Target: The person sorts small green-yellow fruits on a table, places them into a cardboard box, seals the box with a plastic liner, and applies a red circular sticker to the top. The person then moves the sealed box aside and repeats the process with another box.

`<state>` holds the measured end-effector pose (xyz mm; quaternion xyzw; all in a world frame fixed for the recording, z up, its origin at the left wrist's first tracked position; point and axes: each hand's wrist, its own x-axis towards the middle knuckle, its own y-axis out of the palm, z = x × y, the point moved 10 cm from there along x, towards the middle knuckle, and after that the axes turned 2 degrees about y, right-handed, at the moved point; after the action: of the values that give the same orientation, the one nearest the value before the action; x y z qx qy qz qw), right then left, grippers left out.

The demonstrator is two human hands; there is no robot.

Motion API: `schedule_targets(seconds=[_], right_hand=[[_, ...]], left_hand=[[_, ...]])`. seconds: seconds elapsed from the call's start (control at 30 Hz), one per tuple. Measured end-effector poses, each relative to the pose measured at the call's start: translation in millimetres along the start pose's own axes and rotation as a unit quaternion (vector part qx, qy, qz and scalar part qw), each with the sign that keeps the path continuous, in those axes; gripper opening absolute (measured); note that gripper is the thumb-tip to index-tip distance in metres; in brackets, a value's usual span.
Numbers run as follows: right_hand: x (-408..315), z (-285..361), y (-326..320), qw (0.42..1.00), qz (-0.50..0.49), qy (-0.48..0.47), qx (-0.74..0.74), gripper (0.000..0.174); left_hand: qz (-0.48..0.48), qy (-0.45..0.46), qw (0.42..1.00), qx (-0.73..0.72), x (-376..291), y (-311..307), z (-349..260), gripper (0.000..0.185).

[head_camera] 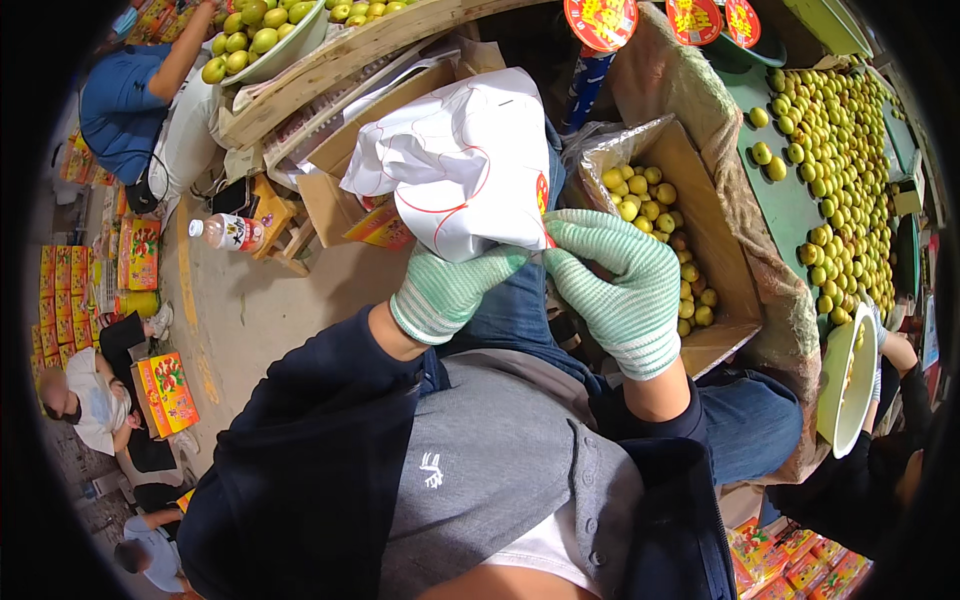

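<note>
A crumpled white sheet with red curved outlines [465, 161] hangs over my lap; it looks like sticker backing paper. My left hand [457, 289], in a green-and-white striped knit glove, grips its lower edge, the fingers hidden beneath it. At the sheet's lower right corner, the thumb and fingertips of my gloved right hand [619, 285] pinch a small red piece, perhaps a sticker edge. One red and yellow round sticker [541, 193] shows on the sheet's right side. Beyond my right hand, a lined cardboard box [720, 247] holds many yellow-green fruits [646, 196].
Round red labels [600, 22] stand at the top above a blue tube [589, 86]. A green sorting table [780, 195] bears many fruits at right. A bottle [229, 231] and wooden stool [277, 217] stand left. Other people sit at left; another person's gloved hands hold a basin [846, 390].
</note>
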<state>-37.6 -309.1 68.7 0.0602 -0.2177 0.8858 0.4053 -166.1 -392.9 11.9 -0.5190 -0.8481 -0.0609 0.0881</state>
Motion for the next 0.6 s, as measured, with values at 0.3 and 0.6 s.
schedule_targets(seconds=[0.3, 0.6], right_hand=[[0, 8, -19, 0.996, -0.041, -0.048, -0.056, 0.011], [-8, -33, -116, 0.882, -0.471, 0.009, -0.010, 0.015]], left_hand=[[0.031, 0.006, 0.995, 0.099, 0, 9, -8, 0.040], [-0.105, 0.015, 0.950, -0.292, 21, -97, -32, 0.060]])
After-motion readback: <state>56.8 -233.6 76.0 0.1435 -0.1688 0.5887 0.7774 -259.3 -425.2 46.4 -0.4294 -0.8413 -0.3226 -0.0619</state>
